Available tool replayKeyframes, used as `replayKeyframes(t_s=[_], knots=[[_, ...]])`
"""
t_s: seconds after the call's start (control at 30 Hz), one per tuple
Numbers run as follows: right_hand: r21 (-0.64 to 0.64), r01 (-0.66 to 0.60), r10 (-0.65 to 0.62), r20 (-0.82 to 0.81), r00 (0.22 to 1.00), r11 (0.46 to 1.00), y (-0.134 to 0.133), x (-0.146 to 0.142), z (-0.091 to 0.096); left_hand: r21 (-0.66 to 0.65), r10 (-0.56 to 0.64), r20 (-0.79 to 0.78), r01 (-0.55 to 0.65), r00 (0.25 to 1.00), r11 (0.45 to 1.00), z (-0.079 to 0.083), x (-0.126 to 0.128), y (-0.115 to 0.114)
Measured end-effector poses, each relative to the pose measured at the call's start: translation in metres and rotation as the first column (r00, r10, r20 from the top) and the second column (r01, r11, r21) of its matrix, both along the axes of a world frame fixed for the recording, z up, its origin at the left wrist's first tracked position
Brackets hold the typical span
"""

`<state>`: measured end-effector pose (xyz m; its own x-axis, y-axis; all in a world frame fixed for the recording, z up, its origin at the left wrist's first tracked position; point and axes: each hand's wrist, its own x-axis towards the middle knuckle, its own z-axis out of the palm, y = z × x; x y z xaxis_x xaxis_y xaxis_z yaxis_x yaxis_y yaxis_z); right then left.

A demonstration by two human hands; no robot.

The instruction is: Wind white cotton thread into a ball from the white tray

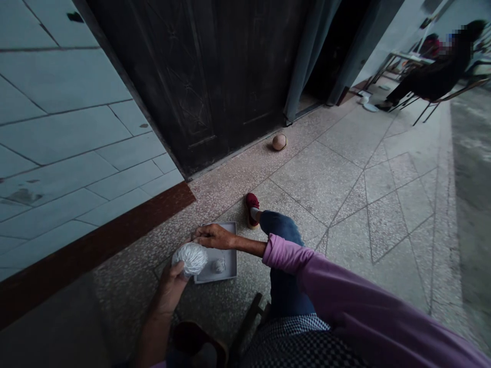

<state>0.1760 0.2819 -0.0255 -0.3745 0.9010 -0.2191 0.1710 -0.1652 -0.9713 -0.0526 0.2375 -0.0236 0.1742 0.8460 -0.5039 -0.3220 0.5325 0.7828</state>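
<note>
My left hand [172, 283] is closed around a white ball of yarn [190, 258], held just above the floor. My right hand [212, 236] reaches across beside the ball, its fingers pinched together over the left edge of a shallow grey tray [230, 230]; what they pinch is too thin to make out. In the tray lies a small greyish wad of yarn [219, 265]. My right arm wears a purple sleeve [345, 296].
My leg in blue jeans [282, 230] and a red shoe [251, 207] stretch beyond the tray. A small ball [279, 142] lies by the dark door [215, 76]. A tiled wall [65, 133] stands left. Another person sits on a chair [441, 71] far right.
</note>
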Motion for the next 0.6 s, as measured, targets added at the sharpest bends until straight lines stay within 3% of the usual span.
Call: replayKeyframes(t_s=[0.1,0.33,0.6], knots=[[-0.022,-0.025,0.026,0.017,1.0,0.999,-0.004,-0.002,-0.005,0.001,0.023,0.053,-0.023,0.998,1.0,0.002,-0.005,0.0],[0.013,-0.124,0.124,0.05,0.991,0.992,-0.013,-0.01,-0.008,-0.035,0.207,0.06,-0.206,0.976,0.978,0.013,0.003,-0.008],[0.135,-0.18,0.149,0.208,0.967,0.974,-0.02,-0.017,0.01,-0.05,0.277,-0.078,-0.281,0.958,0.958,0.013,-0.001,0.001]])
